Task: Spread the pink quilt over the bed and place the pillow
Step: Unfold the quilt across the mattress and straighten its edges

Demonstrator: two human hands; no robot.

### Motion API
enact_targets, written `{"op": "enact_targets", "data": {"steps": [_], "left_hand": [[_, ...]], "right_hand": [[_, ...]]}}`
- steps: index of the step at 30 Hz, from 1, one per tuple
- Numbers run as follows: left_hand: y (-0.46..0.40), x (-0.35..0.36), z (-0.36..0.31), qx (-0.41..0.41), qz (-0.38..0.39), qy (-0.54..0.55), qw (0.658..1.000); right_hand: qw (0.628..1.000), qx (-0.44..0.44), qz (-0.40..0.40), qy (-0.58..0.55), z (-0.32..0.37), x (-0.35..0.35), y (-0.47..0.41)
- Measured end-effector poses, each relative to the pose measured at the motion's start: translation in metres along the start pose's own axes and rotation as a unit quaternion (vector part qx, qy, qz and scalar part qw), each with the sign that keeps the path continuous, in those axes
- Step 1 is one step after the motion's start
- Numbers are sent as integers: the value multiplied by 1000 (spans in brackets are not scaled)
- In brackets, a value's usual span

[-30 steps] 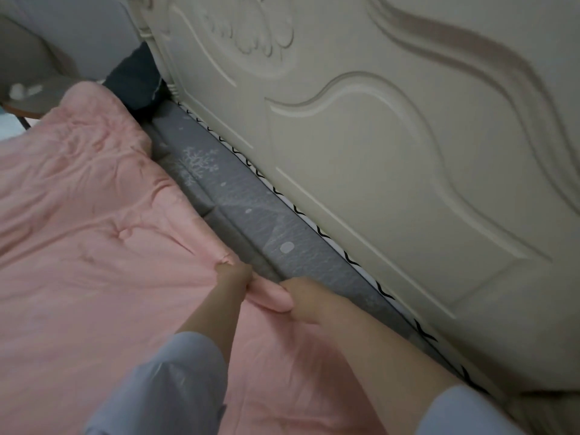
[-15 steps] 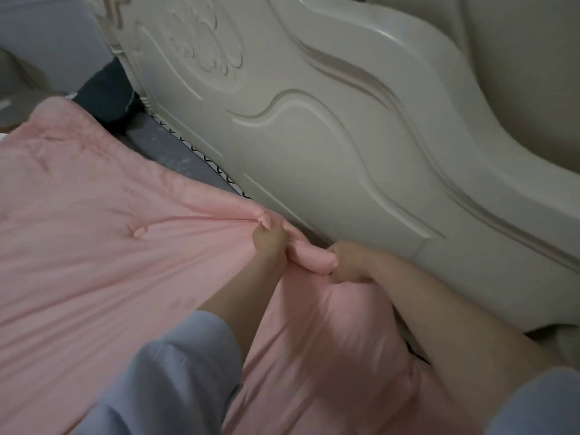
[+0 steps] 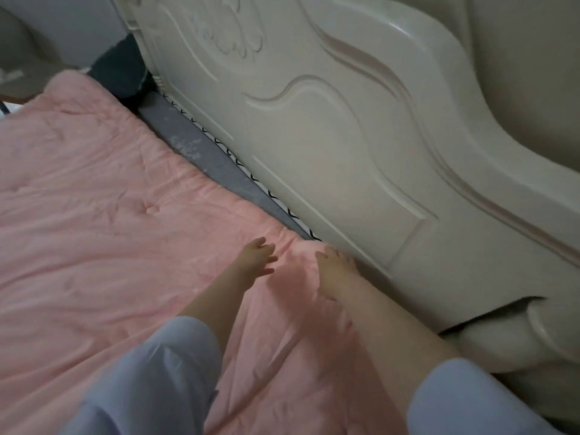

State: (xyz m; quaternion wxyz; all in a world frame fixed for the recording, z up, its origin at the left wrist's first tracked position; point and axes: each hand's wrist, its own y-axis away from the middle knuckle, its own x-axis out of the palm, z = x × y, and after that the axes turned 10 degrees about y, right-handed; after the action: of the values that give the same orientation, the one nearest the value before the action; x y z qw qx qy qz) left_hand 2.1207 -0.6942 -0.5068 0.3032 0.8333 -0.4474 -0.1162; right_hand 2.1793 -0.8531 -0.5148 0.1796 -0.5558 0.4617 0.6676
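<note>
With both grips spread and holding nothing, left hand (image 3: 255, 257) and right hand (image 3: 332, 271) over the pink quilt (image 3: 103, 221) by the headboard (image 3: 361, 146), its 11 o'clock edge may stay short (grey sheet (image 3: 201, 142) showing); no pillow visible.

A pink quilt (image 3: 103, 221), softly wrinkled and dotted with small stitched tufts, lies spread flat across the bed. Its top edge runs diagonally, leaving a narrow strip of grey sheet (image 3: 201, 146) uncovered at the upper end. The near corner seems to lie flat, though motion blur obscures it.
</note>
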Motion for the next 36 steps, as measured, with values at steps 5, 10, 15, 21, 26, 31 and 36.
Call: {"op": "enact_targets", "data": {"steps": [5, 10, 15, 21, 26, 31, 36], "left_hand": [[55, -44, 21, -10, -7, -45, 999], [128, -67, 65, 5, 22, -78, 997], [195, -90, 148, -1, 67, -201, 977], [246, -121, 276, -100, 154, -518, 835], [279, -118, 351, -54, 117, -617, 777], [276, -121, 392, 38, 34, -682, 729], [285, -118, 397, 167, 19, -676, 717]], "right_hand": [[999, 14, 44, 19, 13, -1, 55], [998, 14, 49, 21, 46, 10, 132], [992, -10, 87, 92, 75, 69, 215], [964, -84, 191, 166, 97, 159, 280], [957, -109, 203, 176, 105, 214, 313], [968, -98, 115, 201, 116, 243, 321], [956, -113, 85, 258, 123, 254, 324]]}}
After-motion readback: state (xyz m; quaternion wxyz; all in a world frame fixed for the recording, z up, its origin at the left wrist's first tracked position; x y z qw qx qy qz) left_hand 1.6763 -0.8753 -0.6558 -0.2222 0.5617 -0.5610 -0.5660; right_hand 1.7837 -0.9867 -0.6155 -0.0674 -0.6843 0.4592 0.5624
